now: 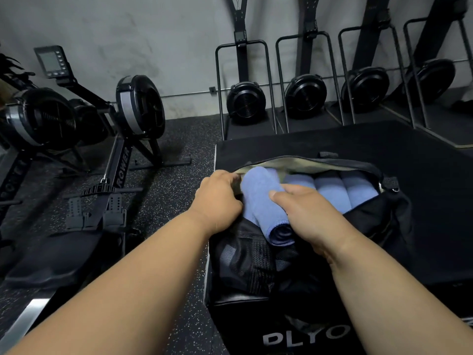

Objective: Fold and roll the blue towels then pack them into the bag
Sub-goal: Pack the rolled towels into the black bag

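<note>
A black duffel bag (371, 226) lies unzipped on top of a black plyo box (422, 160), and everything here sits relative to that bag. Inside it, toward its right end, three rolled blue towels (332, 190) lie side by side, touching. A fourth rolled towel (263, 201) lies at the bag's left end, its near end sticking out over the front edge of the opening. The right hand (304, 213) lies over this roll from the right, thumb across its top, grasping it. The left hand (217, 198) is at the bag's left edge, fingers curled in by the rim; whether they hold the rim or the towel cannot be told. Left of the bag, rowing machines (102, 119) stand on the speckled floor (174, 201).
</note>
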A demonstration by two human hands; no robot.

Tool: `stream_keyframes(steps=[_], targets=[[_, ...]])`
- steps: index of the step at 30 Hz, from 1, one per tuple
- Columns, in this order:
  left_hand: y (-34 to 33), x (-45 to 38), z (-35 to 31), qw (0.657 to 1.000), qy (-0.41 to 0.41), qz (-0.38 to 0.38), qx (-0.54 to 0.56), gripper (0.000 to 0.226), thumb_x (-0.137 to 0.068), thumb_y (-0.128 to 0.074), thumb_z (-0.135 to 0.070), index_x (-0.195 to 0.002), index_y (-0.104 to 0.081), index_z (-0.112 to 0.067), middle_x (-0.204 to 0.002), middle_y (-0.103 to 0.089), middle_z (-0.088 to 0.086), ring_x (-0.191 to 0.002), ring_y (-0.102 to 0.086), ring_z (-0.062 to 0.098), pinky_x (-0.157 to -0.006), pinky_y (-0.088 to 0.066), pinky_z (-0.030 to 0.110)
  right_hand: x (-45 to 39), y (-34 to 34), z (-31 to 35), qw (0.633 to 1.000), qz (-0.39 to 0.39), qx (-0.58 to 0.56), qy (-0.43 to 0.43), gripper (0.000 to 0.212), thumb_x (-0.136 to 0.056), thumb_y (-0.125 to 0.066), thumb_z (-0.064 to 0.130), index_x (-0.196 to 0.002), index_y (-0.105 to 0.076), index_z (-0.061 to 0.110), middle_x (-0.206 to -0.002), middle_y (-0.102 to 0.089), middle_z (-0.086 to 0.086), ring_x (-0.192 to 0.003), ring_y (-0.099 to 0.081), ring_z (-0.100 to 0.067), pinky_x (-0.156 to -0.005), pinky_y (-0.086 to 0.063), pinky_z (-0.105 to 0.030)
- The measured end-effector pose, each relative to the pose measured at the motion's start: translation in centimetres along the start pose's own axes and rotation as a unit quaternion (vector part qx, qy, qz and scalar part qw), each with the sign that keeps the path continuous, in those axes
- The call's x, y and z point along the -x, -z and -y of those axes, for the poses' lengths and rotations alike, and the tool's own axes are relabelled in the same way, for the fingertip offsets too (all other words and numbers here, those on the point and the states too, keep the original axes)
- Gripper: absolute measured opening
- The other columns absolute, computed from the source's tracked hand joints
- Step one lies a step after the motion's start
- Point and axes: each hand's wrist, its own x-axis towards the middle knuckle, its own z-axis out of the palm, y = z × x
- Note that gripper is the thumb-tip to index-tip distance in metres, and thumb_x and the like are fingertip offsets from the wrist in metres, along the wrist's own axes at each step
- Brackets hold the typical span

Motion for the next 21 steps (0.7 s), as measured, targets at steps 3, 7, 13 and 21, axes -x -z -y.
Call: stream_keyframes(steps=[3, 7, 13, 21], targets=[[0.7, -0.1, 0.1, 0.997, -0.054, -0.046, 0.032, 0.040, -0.076, -0.062, -0.039, -0.116, -0.068, -0.036, -0.110, -0.056, -0.011, -0.106, -0.057, 0.026, -0.097, -0.051, 0.043, -0.3, -0.9, 0.9, 0.999, 0.015, 0.027, 0.009, 0.030, -0.101, -0.055, 0.033, -0.082, -0.055, 0.009, -0.075, -0.049, -0.004, -0.070, -0.044, -0.020, -0.061, -0.033, -0.035], [1.9, -0.1, -0.4, 0.997, -0.077, -0.027, 0.014, 0.068, -0.071, -0.053, -0.032, -0.138, -0.064, -0.027, -0.125, -0.057, -0.007, -0.117, -0.057, 0.027, -0.108, -0.046, 0.041, -1.3, -2.1, 1.3, 0.998, 0.007, 0.054, 0.013, 0.024, -0.102, -0.052, 0.027, -0.082, -0.056, 0.015, -0.070, -0.052, -0.004, -0.067, -0.045, -0.023, -0.055, -0.031, -0.035], [2.5, 0.1, -0.6, 0.997, -0.066, -0.014, 0.038, 0.071, -0.077, -0.057, -0.003, -0.147, -0.058, -0.015, -0.141, -0.054, 0.001, -0.134, -0.050, 0.024, -0.119, -0.036, 0.034, -3.5, -3.3, 2.3, 0.997, 0.008, 0.080, 0.001, 0.015, -0.101, -0.049, 0.022, -0.100, -0.060, 0.012, -0.093, -0.058, -0.011, -0.082, -0.053, -0.026, -0.061, -0.044, -0.032], [2.4, 0.1, -0.2, 0.998, -0.061, 0.010, 0.027, 0.070, -0.080, -0.059, -0.002, -0.149, -0.054, -0.015, -0.144, -0.052, 0.005, -0.136, -0.050, 0.026, -0.119, -0.035, 0.032, -5.7, -4.2, 1.7, 0.994, -0.014, 0.092, -0.049, 0.010, -0.100, -0.050, 0.017, -0.102, -0.057, 0.011, -0.100, -0.057, -0.015, -0.087, -0.053, -0.028, -0.074, -0.048, -0.033]])
